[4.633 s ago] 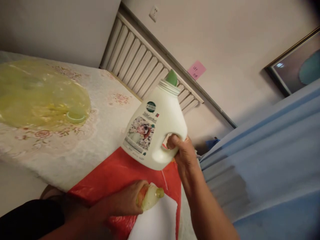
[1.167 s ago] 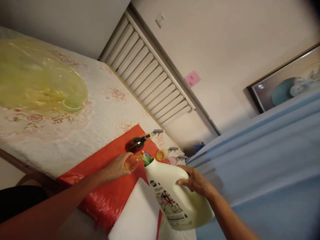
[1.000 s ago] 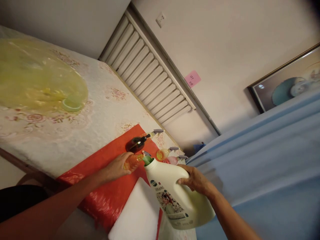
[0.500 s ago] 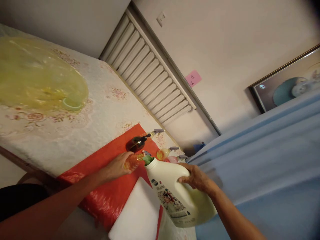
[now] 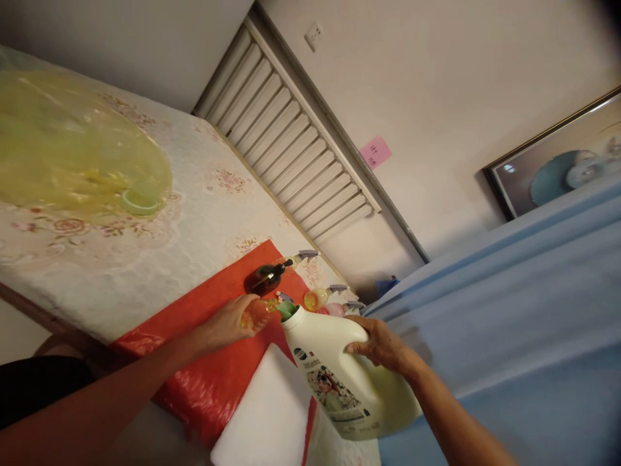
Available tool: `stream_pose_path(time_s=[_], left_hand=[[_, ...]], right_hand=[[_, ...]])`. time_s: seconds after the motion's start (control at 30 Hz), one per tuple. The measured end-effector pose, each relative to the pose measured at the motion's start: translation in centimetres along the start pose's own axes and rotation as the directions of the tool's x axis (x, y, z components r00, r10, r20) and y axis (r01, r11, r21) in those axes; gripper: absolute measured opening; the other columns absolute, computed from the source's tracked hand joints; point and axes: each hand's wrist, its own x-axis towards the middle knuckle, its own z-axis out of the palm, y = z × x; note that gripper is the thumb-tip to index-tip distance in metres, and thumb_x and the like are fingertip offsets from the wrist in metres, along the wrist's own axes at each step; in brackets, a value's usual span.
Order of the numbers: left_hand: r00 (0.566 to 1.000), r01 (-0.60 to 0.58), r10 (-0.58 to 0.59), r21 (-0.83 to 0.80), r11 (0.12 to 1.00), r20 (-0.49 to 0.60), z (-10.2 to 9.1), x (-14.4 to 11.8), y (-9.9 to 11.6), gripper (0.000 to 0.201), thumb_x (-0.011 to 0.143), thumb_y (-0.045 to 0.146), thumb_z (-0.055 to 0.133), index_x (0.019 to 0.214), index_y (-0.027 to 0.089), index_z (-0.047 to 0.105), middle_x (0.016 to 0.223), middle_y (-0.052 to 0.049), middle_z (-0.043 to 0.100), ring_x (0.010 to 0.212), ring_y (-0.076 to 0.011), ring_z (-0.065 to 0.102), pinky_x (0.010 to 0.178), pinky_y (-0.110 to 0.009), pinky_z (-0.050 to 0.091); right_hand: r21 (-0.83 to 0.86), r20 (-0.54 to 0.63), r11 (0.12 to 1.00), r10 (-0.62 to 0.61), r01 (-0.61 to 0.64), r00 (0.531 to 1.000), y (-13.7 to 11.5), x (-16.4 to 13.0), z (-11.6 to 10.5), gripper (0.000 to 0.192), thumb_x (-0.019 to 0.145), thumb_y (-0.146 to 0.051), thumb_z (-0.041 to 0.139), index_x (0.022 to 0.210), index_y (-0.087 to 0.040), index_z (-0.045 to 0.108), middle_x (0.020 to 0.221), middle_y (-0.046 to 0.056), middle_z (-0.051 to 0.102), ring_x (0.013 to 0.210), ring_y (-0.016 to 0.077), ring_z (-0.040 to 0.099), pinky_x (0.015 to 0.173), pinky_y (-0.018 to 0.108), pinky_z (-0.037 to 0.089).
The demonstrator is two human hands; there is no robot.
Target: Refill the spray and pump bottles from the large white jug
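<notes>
My left hand [image 5: 231, 320] is closed around a small clear bottle [image 5: 259, 314] that looks orange above the red sheet. My right hand [image 5: 384, 347] grips the handle of a large cream laundry detergent jug [image 5: 334, 362], which is tilted toward that bottle. The jug's green pouring spout [image 5: 288, 311] meets the bottle's mouth; whether liquid is flowing I cannot tell. Just beyond my left hand is a dark pump bottle [image 5: 264, 279]. Behind the jug's neck, partly hidden, are a yellow-tinted bottle [image 5: 316, 298] and a pink-tinted bottle [image 5: 332, 310] with grey pump heads.
A red plastic sheet [image 5: 213, 362] covers part of the flowered tablecloth [image 5: 204, 213]. On it lies a white block [image 5: 266, 414]. A large yellow-green plastic bag [image 5: 72, 149] rests at the left. A radiator [image 5: 291, 136] and a blue curtain [image 5: 509, 310] border the table.
</notes>
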Motion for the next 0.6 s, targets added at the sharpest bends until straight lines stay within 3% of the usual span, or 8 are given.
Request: stream_pose_path(time_s=[0.6], left_hand=[[1.000, -0.008, 0.008, -0.004, 1.000, 0.000, 0.10, -0.05, -0.13, 0.060, 0.064, 0.037, 0.068, 0.120, 0.019, 0.055, 0.126, -0.011, 0.064, 0.116, -0.0296, 0.061, 0.099, -0.037, 0.047]], right_hand=[[0.013, 0.004, 1.000, 0.004, -0.004, 1.000, -0.30, 0.01, -0.05, 0.060, 0.070, -0.045, 0.078, 0.124, -0.022, 0.063, 0.074, -0.002, 0.061, 0.045, 0.0048, 0.038, 0.034, 0.015, 0.029]])
